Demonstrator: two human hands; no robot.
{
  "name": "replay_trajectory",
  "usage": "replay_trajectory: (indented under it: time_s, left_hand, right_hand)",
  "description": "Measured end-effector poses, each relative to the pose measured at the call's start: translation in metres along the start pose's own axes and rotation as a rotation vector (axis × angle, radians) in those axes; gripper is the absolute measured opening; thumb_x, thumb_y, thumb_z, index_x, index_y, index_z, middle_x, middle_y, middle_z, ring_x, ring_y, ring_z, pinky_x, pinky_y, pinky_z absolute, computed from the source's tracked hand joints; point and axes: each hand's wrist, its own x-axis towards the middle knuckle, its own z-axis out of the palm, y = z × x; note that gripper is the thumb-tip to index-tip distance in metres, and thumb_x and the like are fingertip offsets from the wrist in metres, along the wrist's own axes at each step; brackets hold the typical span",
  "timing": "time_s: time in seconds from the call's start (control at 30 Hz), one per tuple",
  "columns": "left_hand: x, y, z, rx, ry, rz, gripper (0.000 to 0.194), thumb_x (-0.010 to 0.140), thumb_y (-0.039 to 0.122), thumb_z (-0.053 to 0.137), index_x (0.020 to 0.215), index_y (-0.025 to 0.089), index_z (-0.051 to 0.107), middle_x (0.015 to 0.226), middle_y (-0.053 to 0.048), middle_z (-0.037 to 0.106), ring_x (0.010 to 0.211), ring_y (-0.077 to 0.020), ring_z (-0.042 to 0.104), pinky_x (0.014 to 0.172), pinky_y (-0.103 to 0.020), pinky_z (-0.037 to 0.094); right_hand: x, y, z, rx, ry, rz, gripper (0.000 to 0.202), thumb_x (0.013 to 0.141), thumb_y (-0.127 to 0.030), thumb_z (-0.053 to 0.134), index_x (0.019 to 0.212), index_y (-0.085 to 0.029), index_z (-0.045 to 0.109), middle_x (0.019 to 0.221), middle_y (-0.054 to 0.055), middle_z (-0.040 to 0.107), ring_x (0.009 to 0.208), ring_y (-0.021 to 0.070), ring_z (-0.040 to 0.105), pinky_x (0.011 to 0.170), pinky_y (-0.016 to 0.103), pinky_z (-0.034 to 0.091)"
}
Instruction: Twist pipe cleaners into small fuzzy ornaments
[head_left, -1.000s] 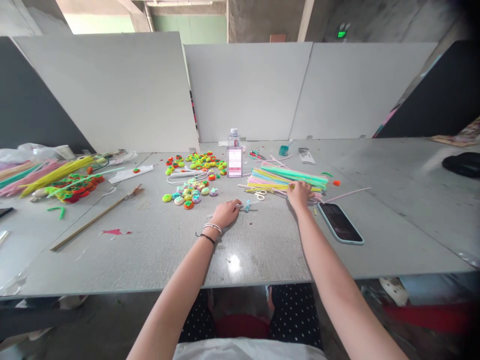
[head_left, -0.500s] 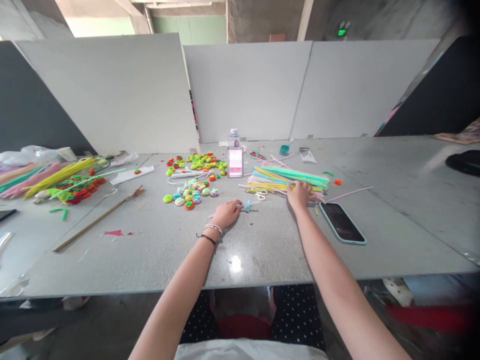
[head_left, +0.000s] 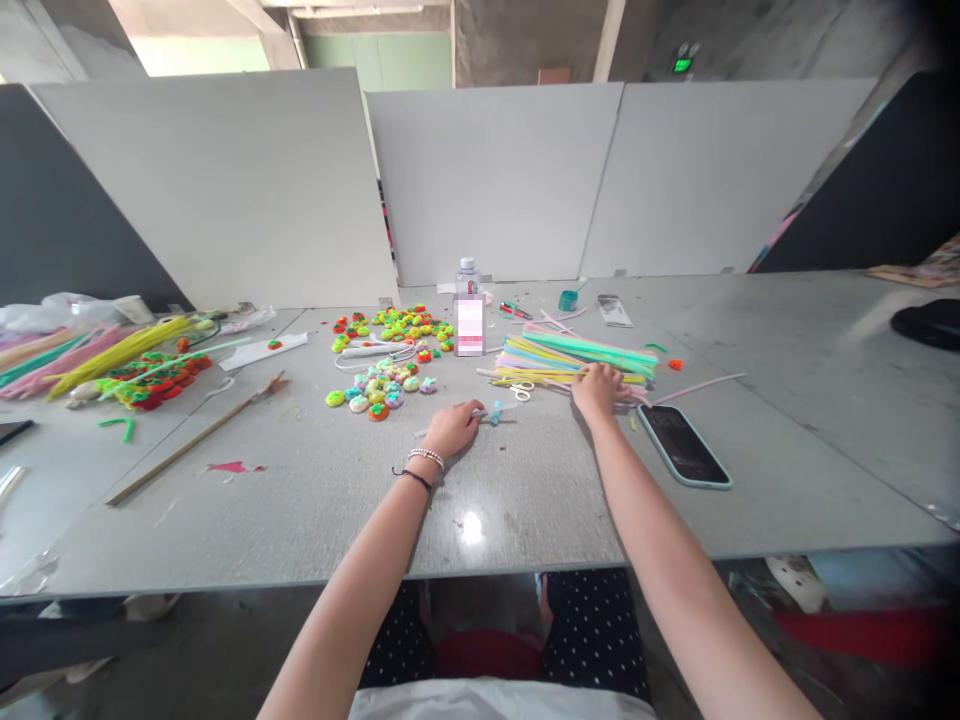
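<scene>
My left hand (head_left: 454,427) rests on the table with its fingers closed on a pale pipe cleaner (head_left: 422,434) that sticks out on both sides. A small light-blue twisted piece (head_left: 496,411) sits on it just beyond my fingertips. My right hand (head_left: 598,388) lies over the near side of a pile of pastel pipe cleaners (head_left: 559,350), fingers curled onto them; the fingertips are partly hidden. Small scissors (head_left: 521,391) with white handles lie between my hands, against the pile.
Several finished colourful pieces (head_left: 386,385) lie left of a bottle (head_left: 469,310). A phone (head_left: 685,447) is right of my right forearm. A wooden stick (head_left: 187,445) and more pipe cleaners (head_left: 112,355) lie at the left. White partitions (head_left: 495,185) stand behind the table.
My right hand has shifted very slightly left on the pile. My left hand and the pipe cleaner in it stay in place.
</scene>
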Motion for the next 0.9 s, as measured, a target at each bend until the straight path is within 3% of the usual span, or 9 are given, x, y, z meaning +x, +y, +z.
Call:
replay_trajectory:
  time_s: [0.37,0.6,0.9]
  left_hand:
    - [-0.0009,0.001,-0.0014,-0.006,-0.012,-0.014,0.033,0.091,0.028,0.036,0.12,0.025,0.053,0.11,-0.005,0.067,0.097,-0.0191,0.062,0.079,-0.027,0.044]
    - [-0.0001,-0.001,0.0009,-0.006,-0.001,0.0,0.032,0.091,0.029,0.036,0.119,0.025,0.053,0.109,-0.006,0.067,0.096,-0.0191,0.063,0.078,-0.027,0.044]
    - [-0.0002,-0.0019,0.0012,-0.007,0.007,0.011,0.032,0.092,0.029,0.036,0.119,0.025,0.053,0.109,-0.005,0.067,0.096,-0.019,0.063,0.077,-0.027,0.044]
  right_hand:
    - [0.0042,0.0083,0.0053,0.124,0.104,0.016,0.027,0.08,-0.023,0.038,0.097,-0.016,0.058,0.104,0.015,0.057,0.105,0.0323,0.042,0.086,0.051,0.026]
    - [0.0059,0.0078,0.0026,0.142,0.087,0.032,0.033,0.084,-0.026,0.033,0.1,-0.015,0.059,0.105,0.016,0.058,0.106,0.032,0.042,0.088,0.051,0.026]
    - [0.0051,0.0075,0.0051,0.174,0.073,0.041,0.032,0.076,-0.031,0.038,0.098,-0.016,0.056,0.109,0.015,0.056,0.108,0.0325,0.04,0.093,0.055,0.023]
